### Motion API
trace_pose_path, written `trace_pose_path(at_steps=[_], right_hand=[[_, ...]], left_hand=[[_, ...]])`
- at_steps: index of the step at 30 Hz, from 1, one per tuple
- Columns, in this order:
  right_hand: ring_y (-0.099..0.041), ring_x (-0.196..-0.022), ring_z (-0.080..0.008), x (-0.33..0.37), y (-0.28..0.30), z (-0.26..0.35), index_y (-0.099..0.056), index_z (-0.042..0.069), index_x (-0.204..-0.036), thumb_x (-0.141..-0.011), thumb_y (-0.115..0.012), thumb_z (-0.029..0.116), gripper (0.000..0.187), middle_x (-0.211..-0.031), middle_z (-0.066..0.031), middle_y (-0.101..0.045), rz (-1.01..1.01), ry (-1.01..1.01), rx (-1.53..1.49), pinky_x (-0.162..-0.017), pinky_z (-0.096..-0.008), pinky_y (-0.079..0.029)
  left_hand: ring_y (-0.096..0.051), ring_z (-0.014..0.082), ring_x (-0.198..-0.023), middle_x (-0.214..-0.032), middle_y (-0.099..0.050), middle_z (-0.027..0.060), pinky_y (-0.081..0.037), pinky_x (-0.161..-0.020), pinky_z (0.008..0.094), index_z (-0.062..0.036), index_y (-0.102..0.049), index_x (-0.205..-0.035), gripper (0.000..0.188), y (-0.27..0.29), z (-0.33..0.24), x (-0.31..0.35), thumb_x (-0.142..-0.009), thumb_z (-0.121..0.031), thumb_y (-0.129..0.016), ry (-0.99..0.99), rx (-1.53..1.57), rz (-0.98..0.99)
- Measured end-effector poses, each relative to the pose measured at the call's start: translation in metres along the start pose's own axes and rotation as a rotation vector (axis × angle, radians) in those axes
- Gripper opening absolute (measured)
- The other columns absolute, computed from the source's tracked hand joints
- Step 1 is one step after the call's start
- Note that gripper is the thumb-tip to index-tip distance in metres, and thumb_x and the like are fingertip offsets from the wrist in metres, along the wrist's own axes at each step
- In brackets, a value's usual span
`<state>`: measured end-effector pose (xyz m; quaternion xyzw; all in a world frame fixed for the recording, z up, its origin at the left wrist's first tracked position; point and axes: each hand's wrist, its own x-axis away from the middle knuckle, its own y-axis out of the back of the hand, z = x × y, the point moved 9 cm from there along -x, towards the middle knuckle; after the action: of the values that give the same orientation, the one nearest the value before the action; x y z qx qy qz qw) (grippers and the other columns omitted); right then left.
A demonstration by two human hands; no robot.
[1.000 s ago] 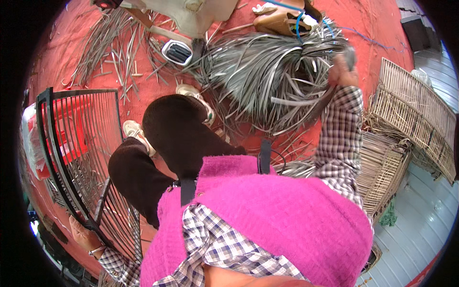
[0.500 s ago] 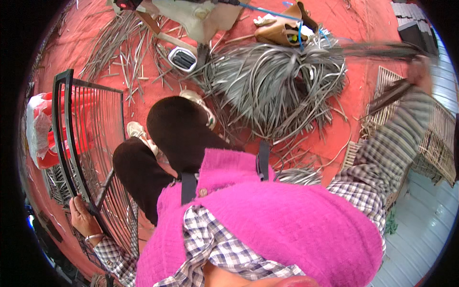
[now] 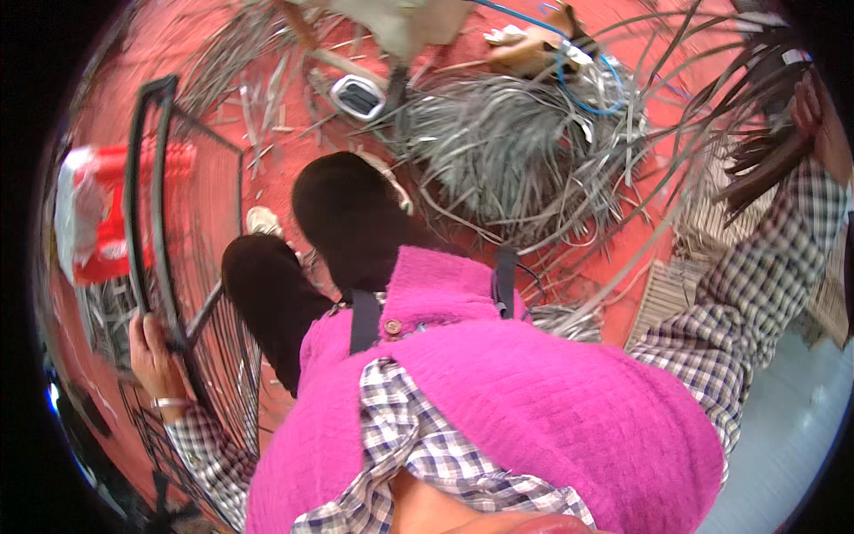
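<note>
In the head view, the right hand [image 3: 811, 120] was closed around a bundle [image 3: 767, 165] of dark strips, far out at the upper right. The bundle's short ends stuck out down and left from the fist; its long strips arced leftward and down toward the pile [image 3: 498, 156] of grey strips on the red floor cloth [image 3: 614, 240]. The right hand was much the nearer to that pile. The left hand [image 3: 160, 365], well apart, lay against the black rack [image 3: 138, 205] at lower left; whether it gripped the bar I could not tell.

The white tub [image 3: 335, 92], left of the pile, held dark pieces [image 3: 362, 96]. White plastic [image 3: 82, 214] lay against the red crate [image 3: 113, 236]. What the brown bag [image 3: 520, 58] contained was too blurred to tell.
</note>
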<state>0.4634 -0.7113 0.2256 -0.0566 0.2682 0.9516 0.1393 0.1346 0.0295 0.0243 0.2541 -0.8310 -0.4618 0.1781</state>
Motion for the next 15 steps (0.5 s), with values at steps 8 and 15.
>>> trace_pose_path(at_steps=[8, 15], right_hand=[[-0.042, -0.052, -0.018, 0.148, -0.274, 0.13, -0.047, 0.007, -0.097, -0.089, -0.052, 0.035, 0.03, -0.064, -0.0035, -0.046, 0.747, 0.605, 0.167, -0.047, -0.0359, -0.037], [-0.049, -0.058, -0.0203, 0.275, -0.351, 0.233, -0.049, 0.003, -0.109, -0.088, -0.055, 0.032, 0.036, -0.071, -0.0044, -0.051, 1.07, 0.961, 0.205, -0.053, -0.0385, -0.042]], left_hand=[[-0.048, 0.0225, -0.114, -0.129, -0.048, 0.0089, -0.041, -0.09, 0.0358, -0.0043, -0.044, -0.129, 0.053, 0.092, -0.095, 0.008, -0.085, -0.024, -0.064, -0.67, 0.244, -0.369], [-0.059, 0.0212, -0.096, -0.11, -0.058, 0.0109, -0.047, -0.081, 0.0316, -0.0077, -0.048, -0.124, 0.054, 0.112, -0.241, 0.04, -0.076, -0.018, -0.07, -1.271, 0.02, -0.29]])
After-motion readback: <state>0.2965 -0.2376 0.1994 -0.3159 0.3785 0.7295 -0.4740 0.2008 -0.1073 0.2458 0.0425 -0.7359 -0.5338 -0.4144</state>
